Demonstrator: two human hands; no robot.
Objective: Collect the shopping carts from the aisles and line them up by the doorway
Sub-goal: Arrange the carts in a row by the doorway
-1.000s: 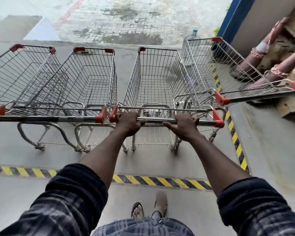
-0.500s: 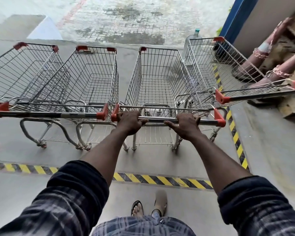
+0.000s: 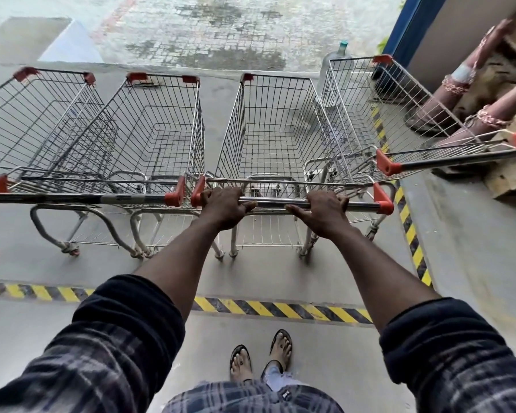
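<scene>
Both hands are wrapped round the handle bar (image 3: 273,201) of the third cart (image 3: 268,129) in the row. The left hand (image 3: 225,205) grips near the bar's left red end cap, and the right hand (image 3: 322,214) grips right of centre, thumb laid along the steel. The cart lies straight ahead of the person, its long axis running away toward the wet paving. The bar sits crosswise to both forearms, so each hand is about equally near. Its left end cap sits just beside the cap of the neighbouring cart (image 3: 149,138), and their handles look level (a far-left cart (image 3: 36,120) lines up with them too). On the right a skewed cart (image 3: 379,114) angles off, its basket crowding the held one's right wall and its handle pointing away to the right; I judge that one needs straightening next. The baskets are thin wire grid, tapering to the front, on tubular steel frames with red plastic corners. Yellow-and-black striped tape (image 3: 280,308) crosses the smooth grey floor (image 3: 474,234) behind the wheels
</scene>
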